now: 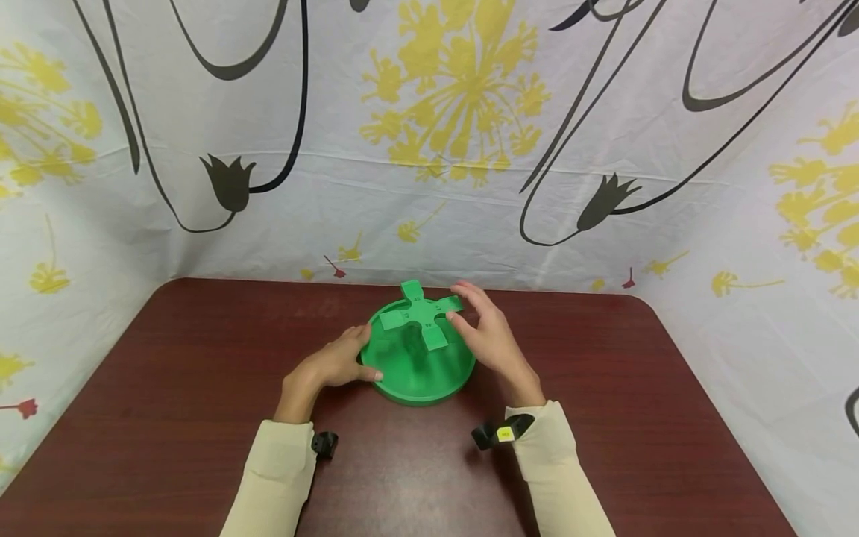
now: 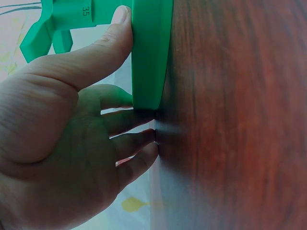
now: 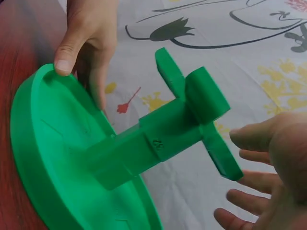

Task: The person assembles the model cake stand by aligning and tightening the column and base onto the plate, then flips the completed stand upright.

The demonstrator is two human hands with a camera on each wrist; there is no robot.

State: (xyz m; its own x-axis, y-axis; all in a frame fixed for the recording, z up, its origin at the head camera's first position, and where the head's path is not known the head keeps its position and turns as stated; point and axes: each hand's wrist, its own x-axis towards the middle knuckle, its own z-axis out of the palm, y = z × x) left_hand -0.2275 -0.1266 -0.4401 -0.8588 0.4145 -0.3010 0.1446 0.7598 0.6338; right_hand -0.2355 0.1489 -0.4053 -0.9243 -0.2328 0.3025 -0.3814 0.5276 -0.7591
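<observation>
A round green dish (image 1: 416, 384) with a raised rim stands on the table. From its middle rises a green post (image 3: 129, 153), topped by a green cross-shaped piece (image 1: 420, 312) with small printed numbers on its arms. My left hand (image 1: 335, 362) grips the dish's left rim, its thumb over the edge and its fingers around the outer side. Beside the cross's right arm is my right hand (image 1: 493, 335), fingers spread and relaxed. In the right wrist view a gap shows between those fingers and the cross, and the hand holds nothing.
The dark red-brown wooden table (image 1: 201, 388) extends on both sides of the dish. A pale patterned sheet (image 1: 403, 216) hangs right behind its far edge and continues at both sides. Black wrist devices (image 1: 325, 445) sit at both sleeve cuffs.
</observation>
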